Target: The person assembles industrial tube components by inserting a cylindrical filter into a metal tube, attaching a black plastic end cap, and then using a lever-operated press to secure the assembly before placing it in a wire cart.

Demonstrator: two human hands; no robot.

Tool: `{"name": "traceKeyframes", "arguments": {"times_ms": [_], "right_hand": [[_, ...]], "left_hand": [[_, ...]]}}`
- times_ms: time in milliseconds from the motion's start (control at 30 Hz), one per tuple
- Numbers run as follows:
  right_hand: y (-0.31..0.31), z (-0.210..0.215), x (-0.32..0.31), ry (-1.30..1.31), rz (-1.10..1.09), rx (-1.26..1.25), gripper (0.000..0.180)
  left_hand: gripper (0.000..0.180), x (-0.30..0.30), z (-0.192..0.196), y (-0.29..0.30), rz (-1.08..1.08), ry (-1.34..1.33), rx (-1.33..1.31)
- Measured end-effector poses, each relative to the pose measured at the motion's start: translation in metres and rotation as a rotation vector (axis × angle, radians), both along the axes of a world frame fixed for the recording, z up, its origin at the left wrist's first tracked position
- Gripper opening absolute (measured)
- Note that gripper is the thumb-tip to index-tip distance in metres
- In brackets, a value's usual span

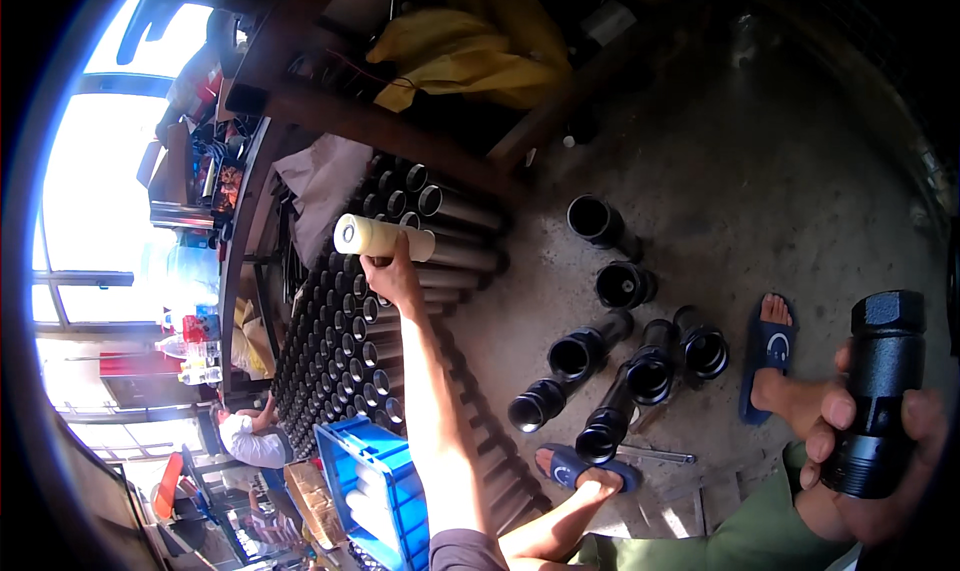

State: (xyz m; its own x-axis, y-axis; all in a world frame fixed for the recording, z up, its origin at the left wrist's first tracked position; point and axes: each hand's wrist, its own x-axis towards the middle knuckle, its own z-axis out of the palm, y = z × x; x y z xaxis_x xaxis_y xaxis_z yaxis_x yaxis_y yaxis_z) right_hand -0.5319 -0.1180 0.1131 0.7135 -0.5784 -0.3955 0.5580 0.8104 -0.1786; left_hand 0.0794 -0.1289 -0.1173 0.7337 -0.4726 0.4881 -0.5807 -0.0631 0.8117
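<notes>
Both hands are full and far apart.
The left hand point(394, 275) grips a cream tube point(385, 238) lying sideways near the stacked pipes point(465, 211). Well to its right, the right hand point(918, 451) grips a thick black piece point(882, 376), its long way pointing up the view. Black pipes point(650, 369) sit between the hands.

Grey concrete floor point(820, 211): black metal tubes point(658, 338) left of my right foot point(775, 311)
Blue plastic crate point(412, 506): white cylinders point(372, 506) inside, grey metal pipes point(460, 256) behind
</notes>
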Motion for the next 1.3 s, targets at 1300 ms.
{"name": "traceKeyframes", "arguments": {"times_ms": [1300], "right_hand": [[0.007,-0.003,-0.008,0.034,0.017,0.197,0.045]], "left_hand": [[0.078,-0.036,-0.067,-0.009,0.647,0.064,0.358]]}}
